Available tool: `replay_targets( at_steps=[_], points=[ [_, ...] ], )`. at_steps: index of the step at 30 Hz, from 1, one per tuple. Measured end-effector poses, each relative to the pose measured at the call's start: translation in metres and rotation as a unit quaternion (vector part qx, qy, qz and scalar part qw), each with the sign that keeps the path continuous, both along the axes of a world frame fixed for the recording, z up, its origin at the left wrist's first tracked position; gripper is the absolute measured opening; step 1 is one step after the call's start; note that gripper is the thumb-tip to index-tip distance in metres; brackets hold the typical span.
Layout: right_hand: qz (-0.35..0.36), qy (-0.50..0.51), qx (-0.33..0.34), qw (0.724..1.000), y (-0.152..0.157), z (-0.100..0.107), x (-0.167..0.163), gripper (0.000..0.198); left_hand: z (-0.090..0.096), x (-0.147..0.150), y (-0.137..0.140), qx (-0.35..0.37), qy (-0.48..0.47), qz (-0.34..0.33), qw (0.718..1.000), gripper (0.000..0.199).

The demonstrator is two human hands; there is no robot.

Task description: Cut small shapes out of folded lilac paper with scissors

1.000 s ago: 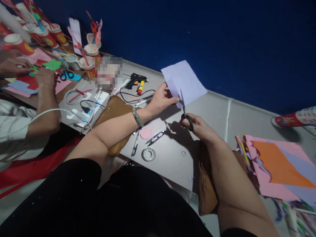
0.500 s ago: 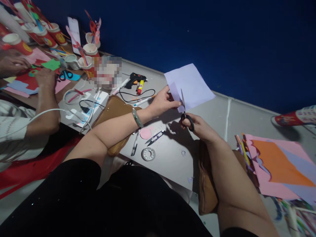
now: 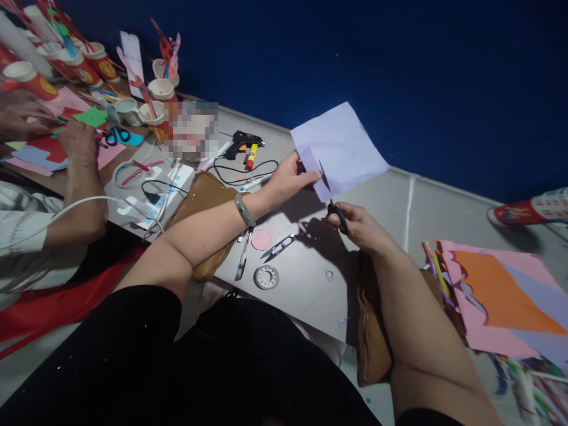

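A lavender sheet of paper [image 3: 350, 148] is held up above the table by my left hand [image 3: 290, 180], thumb on the near side and fingers partly hidden behind. My right hand [image 3: 357, 225] grips black-handled scissors [image 3: 338, 216], their blades on the lower left part of the sheet. Below my hands on the table lie a pink paper disc [image 3: 261, 239], dark thread snips [image 3: 278, 248], a pen [image 3: 242, 260] and a white tape roll [image 3: 267, 276]. Small lavender scraps [image 3: 342, 322] lie near the front edge.
Beyond my left arm are a glue gun [image 3: 242, 144], a glue stick [image 3: 251, 157] and a power strip [image 3: 166, 195]. Coloured paper sheets [image 3: 501, 290] lie at right near a red cup [image 3: 515, 213]. At far left, a co-worker's hands [image 3: 77, 142] handle coloured paper.
The lavender sheet has shifted slightly up and tilted. My left hand has moved a little left, and the scissor blades now angle further left. The co-worker's hands have moved slightly.
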State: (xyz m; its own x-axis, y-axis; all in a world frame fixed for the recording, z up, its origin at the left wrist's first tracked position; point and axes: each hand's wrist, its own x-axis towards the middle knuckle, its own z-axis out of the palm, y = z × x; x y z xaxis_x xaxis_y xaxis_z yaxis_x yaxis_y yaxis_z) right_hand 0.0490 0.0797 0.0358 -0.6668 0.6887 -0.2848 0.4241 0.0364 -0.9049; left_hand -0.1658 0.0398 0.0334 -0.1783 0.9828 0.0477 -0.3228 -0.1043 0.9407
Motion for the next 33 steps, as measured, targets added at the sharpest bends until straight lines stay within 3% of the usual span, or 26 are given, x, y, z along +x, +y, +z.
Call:
replay_targets(
  at_steps=[15,33],
  points=[
    [0.047,0.015,0.031,0.998,0.002,-0.002,0.001,0.080,-0.014,-0.008,0.007,0.058,0.056,-0.008,0.997,0.051],
    [0.063,0.036,0.003,0.997,0.002,-0.005,0.002,0.071,-0.006,-0.009,0.003,0.040,0.051,-0.024,0.998,0.050]
  ],
)
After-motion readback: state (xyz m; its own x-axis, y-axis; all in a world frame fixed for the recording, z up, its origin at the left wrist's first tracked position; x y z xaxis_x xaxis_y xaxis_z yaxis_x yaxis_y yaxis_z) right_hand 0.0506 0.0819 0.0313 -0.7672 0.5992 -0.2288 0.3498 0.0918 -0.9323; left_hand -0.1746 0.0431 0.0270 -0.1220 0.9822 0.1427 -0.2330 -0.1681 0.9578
